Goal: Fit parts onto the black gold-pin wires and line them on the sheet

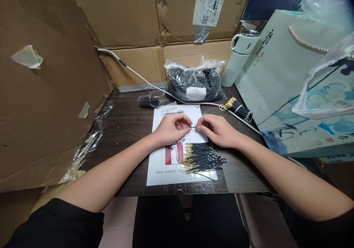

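The left hand (172, 130) and right hand (217, 130) are pinching one thin wire (193, 127) between thumb and fingers, from opposite sides, over the sheet (156, 177). A wire pile (204, 157) is lying nearer the body, overlapping the sheet's right edge. Behind the hands, a bag (195, 79) is resting on the worktop (127, 120).

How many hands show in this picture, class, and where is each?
2: the left hand over the paper sheet and the right hand at its right edge, a thin black wire between their fingertips. None seems hidden.
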`<action>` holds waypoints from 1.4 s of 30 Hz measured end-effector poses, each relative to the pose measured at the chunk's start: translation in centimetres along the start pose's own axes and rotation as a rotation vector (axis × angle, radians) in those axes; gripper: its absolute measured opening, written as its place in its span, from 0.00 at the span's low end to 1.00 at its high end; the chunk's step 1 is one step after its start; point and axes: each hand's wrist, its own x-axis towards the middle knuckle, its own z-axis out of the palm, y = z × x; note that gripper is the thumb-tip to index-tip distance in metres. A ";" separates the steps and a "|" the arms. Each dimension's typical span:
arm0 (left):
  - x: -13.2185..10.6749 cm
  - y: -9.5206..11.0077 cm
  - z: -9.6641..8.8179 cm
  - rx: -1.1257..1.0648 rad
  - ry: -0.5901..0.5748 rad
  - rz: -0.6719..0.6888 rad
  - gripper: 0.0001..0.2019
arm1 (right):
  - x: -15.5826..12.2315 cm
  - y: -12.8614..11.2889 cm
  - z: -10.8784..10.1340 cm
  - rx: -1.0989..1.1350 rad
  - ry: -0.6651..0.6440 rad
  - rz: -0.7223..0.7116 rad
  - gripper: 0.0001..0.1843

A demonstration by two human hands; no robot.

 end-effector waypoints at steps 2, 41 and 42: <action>0.0 0.0 0.0 -0.002 0.000 -0.001 0.08 | 0.0 0.0 0.0 -0.001 -0.004 0.003 0.07; 0.4 2.3 -4.4 0.567 -0.230 0.148 0.07 | -0.1 0.1 -0.3 -0.070 -0.042 -0.013 0.07; 0.5 2.4 -4.6 0.593 -0.242 0.151 0.07 | -0.1 0.1 -0.3 -0.070 -0.044 -0.014 0.07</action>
